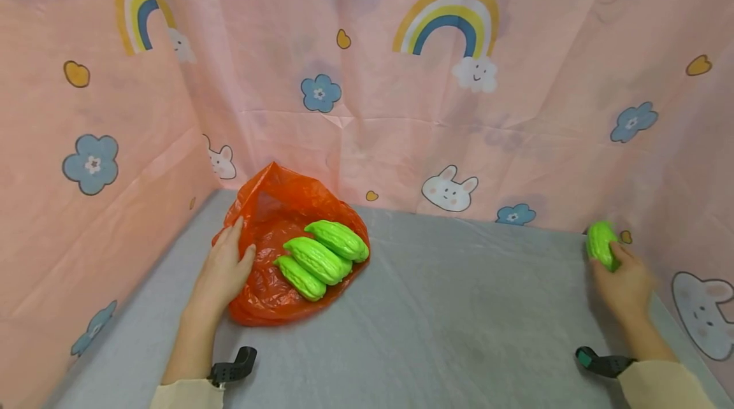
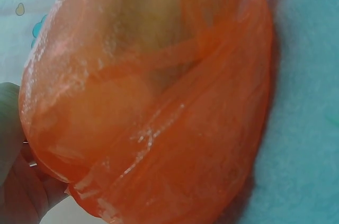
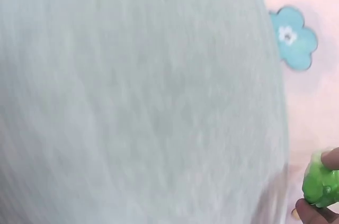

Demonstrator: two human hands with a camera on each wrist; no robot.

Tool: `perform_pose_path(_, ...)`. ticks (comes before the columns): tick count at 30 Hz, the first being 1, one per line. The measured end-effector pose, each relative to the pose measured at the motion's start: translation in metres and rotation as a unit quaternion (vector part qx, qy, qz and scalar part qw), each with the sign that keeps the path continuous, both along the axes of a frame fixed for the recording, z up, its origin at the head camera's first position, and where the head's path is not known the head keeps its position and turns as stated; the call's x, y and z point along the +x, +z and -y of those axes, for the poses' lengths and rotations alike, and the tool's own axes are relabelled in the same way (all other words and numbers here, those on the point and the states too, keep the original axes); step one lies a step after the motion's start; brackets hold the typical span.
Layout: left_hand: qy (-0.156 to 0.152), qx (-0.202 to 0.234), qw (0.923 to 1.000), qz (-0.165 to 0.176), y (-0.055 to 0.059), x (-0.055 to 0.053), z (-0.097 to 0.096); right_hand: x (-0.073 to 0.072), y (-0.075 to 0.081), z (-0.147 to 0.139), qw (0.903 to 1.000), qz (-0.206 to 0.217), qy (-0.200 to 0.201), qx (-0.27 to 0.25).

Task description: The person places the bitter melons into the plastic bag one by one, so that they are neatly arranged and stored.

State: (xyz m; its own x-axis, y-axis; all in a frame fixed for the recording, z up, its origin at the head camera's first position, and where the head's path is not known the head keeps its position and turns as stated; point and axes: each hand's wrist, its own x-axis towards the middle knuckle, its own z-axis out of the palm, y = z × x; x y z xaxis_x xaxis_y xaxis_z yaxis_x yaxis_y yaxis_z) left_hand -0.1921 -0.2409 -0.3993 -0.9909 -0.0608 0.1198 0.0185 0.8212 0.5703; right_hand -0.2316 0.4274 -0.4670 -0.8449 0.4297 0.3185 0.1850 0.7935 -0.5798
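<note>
An orange-red plastic bag [image 1: 269, 307] lies with its mouth spread on the left of the table. Three bright green bitter melons [image 1: 318, 259], likely models, rest side by side in it. My left hand [image 1: 220, 269] grips the bag's left rim, the thumb on the inner side. In the left wrist view the bag's thin film [image 2: 175, 128] fills the middle and hides part of that hand [image 2: 24, 181]. Far off at the back right corner, my right hand [image 1: 625, 281] holds another green bitter melon [image 1: 601, 243]. The same melon [image 3: 319, 184] shows between thumb and fingers in the right wrist view.
A grey cloth [image 1: 459, 320] covers the table. Pink printed curtains [image 1: 378, 141] stand along its back, left and right sides. Each wrist wears a black strap, the left strap [image 1: 232, 367] near the bag.
</note>
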Motion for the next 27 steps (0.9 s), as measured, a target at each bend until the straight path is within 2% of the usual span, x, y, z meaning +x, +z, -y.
perform_pose_path(7, -0.004, 0.002, 1.0, -0.005, -0.001, 0.0, 0.0, 0.003, 0.01, 0.027, 0.9975, -0.064, -0.009, -0.028)
perform_pose_path(14, -0.002, 0.002, 1.0, 0.001, -0.001, -0.001, 0.0, 0.008, 0.018, 0.058, 0.9963, -0.054, -0.022, -0.062)
perform_pose_path(19, -0.004, 0.003, 1.0, 0.005, -0.001, -0.001, 0.0, 0.011, 0.028, 0.083, 0.9935, -0.075, 0.001, -0.085)
perform_pose_path(27, -0.004, 0.006, 1.0, 0.003, 0.0, 0.0, -0.001, 0.009, 0.049, 0.118, 0.9884, -0.084, 0.049, -0.116)
